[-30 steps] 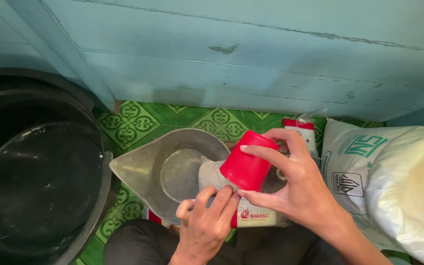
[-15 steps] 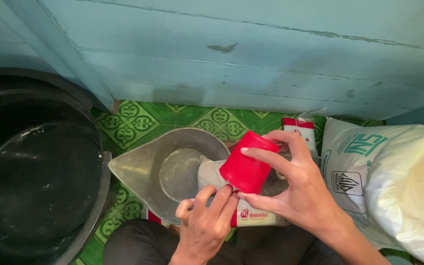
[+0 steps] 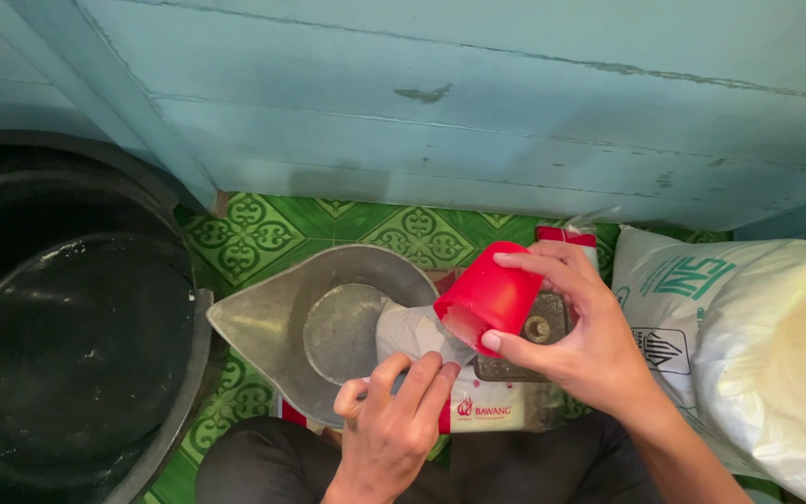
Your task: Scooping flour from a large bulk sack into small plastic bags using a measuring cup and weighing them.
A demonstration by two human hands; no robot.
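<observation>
We see a pale blue plank wall (image 3: 478, 103) across the top, and below it a floor covered in green patterned matting (image 3: 263, 229). At the far left stands a big black tub (image 3: 67, 345), its rim just beside a dented grey metal scoop pan (image 3: 272, 322) that lies on the matting. At the right edge sits a large white sack (image 3: 748, 355), open at the top with pale grain showing inside. Between the pan and the sack our right hand (image 3: 590, 345) is closed around a red plastic cup (image 3: 489, 297), fingers over its base and thumb under its rim, the cup tilted with its mouth pointing down and left. Under that mouth is a small clear plastic bag (image 3: 412, 331) holding something white, lying over the edge of the pan. Our left hand (image 3: 394, 429) pinches the near edge of this bag with curled fingers. Beneath the hands lies a white and red packet (image 3: 482, 411), and behind the cup a dark metal piece (image 3: 538, 329) shows.
</observation>
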